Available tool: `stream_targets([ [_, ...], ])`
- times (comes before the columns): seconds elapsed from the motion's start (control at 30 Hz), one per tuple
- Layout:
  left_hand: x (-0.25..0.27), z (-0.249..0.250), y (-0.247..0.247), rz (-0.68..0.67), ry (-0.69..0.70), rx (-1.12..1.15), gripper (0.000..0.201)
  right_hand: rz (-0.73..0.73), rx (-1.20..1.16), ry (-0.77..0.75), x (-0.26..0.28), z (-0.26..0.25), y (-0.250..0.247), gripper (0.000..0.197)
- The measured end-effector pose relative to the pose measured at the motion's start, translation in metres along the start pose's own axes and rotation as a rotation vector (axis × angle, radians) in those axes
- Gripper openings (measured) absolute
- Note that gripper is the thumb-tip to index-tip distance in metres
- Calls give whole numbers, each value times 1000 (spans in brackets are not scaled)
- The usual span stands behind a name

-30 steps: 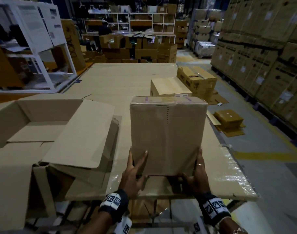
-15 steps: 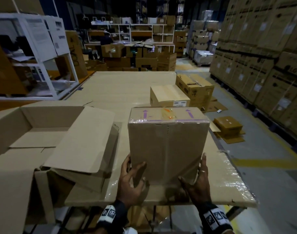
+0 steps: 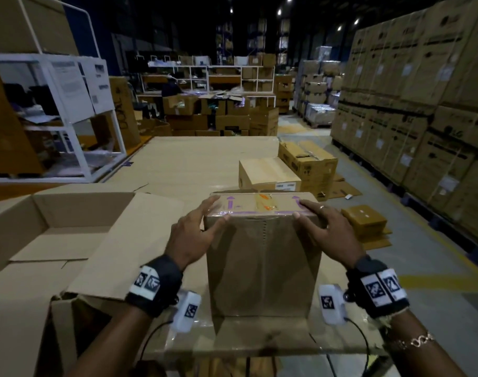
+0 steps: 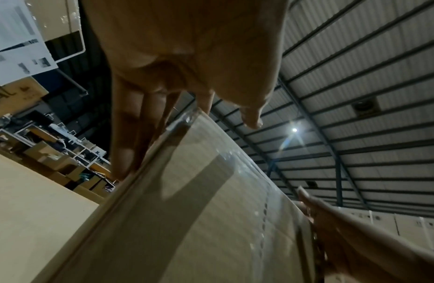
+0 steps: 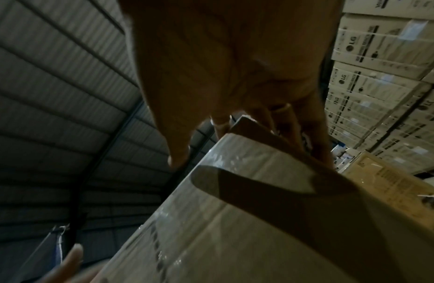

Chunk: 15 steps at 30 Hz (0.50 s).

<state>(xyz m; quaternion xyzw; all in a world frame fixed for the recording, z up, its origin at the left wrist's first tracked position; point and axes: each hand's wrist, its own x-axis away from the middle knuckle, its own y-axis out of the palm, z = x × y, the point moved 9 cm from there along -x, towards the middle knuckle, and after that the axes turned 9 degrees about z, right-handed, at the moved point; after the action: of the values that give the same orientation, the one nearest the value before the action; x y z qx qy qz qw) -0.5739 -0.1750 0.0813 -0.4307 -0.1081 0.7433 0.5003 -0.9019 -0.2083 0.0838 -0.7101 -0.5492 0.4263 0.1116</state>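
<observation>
A tall brown cardboard box [image 3: 262,257] stands upright near the front edge of the table, with purple arrows and clear tape on its top. My left hand [image 3: 205,213] rests on the top left corner, fingers straight across the top and thumb on the front face. My right hand [image 3: 316,213] lies the same way on the top right corner. In the left wrist view my left hand [image 4: 162,95] lies with straight fingers along the box [image 4: 199,220] edge. The right wrist view shows my right hand [image 5: 235,76] over the box [image 5: 235,229] corner.
A large open carton [image 3: 55,240] with a raised flap lies just left. The cardboard-covered table [image 3: 194,159] carries two smaller boxes [image 3: 267,175] behind. Flattened boxes [image 3: 365,221] lie on the floor at right, before a wall of stacked cartons [image 3: 422,104]. A white rack [image 3: 69,118] stands at left.
Both hands have moved up from the box's bottom edge to its top corners. The box now stands flat on the table, and the view has tilted upward.
</observation>
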Motion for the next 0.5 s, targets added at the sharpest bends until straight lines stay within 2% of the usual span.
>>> stream_targets([
  [0.1, -10, -5, 9, -114, -29, 4, 59, -75, 24, 26, -11, 6, 4, 72],
  [0.23, -8, 4, 11, -63, 28, -17, 57, -45, 2, 6, -3, -1, 2, 75],
  [0.5, 6, 15, -3, 48, 94, 142, 57, 99, -137, -83, 22, -11, -8, 76],
])
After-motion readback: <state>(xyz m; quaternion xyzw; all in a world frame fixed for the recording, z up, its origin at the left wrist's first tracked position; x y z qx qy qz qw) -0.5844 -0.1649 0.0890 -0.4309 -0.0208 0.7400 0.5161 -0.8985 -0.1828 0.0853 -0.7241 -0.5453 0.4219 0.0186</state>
